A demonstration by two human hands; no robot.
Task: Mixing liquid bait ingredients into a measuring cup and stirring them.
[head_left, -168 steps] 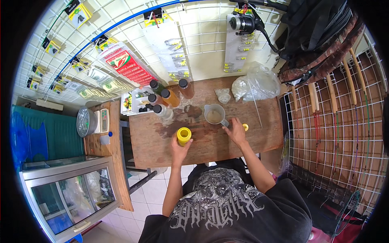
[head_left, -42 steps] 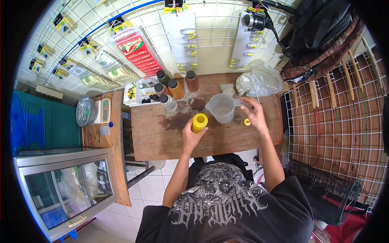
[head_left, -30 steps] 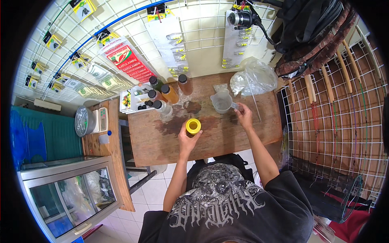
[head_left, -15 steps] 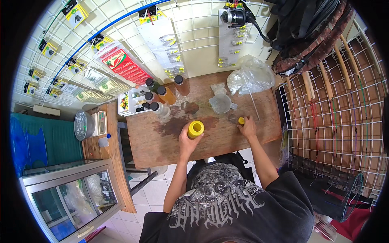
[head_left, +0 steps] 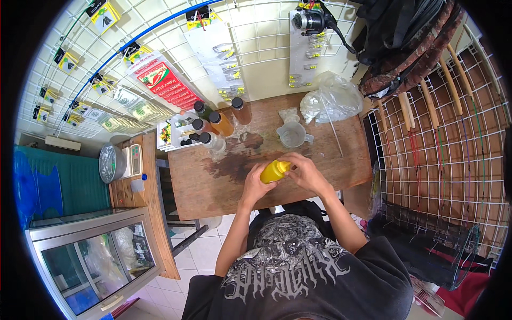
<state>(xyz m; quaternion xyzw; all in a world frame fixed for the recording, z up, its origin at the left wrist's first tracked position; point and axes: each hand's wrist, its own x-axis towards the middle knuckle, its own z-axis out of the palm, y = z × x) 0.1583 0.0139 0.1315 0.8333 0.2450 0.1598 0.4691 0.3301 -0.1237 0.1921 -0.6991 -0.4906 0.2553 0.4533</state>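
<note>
Above the near part of the wooden table, my left hand (head_left: 258, 185) is wrapped round a yellow bottle (head_left: 273, 172), tilted with its mouth toward the right. My right hand (head_left: 305, 175) pinches a small yellow cap (head_left: 284, 166) at the bottle's mouth. Fingers partly cover the cap, so whether it sits fully on the neck cannot be seen. Beyond the hands a clear plastic measuring jug (head_left: 292, 134) stands on the table, its handle to the right.
The wooden table (head_left: 341, 170) has a dark wet stain. Several dark-capped bottles (head_left: 221, 124) stand at the back left beside a white tray (head_left: 172, 130). A plastic bag (head_left: 333, 100) and a thin white stick (head_left: 333, 130) lie at the back right. Rods hang on the right grid.
My right hand has lifted the yellow cap from the table and brought it left to the bottle's mouth. The bottle, upright before, is now tilted to the right.
</note>
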